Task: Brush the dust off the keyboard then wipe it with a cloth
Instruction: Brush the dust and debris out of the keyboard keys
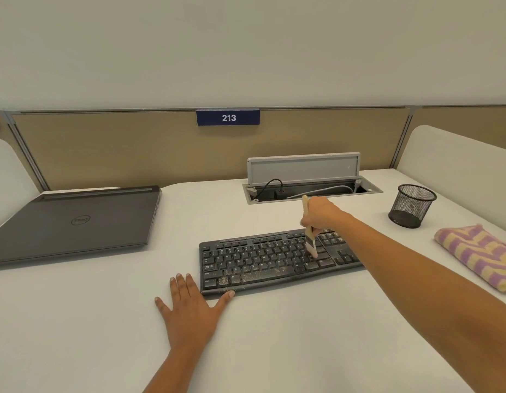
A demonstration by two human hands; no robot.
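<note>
Spreading across the scene, the white tabletop (75, 321) carries a closed dark grey laptop (73, 222) at far left and a dusty black plastic keyboard (274, 262) at centre. A folded purple-and-yellow striped cloth (478, 256) lies at right, near a black wire-mesh pen cup (412, 207). The left hand (189, 307) rests flat, fingers spread, thumb tip against the keyboard's near edge. The right hand (319, 214) grips a pale wooden-handled brush (310, 239), bristles down on the right-side keys.
</note>
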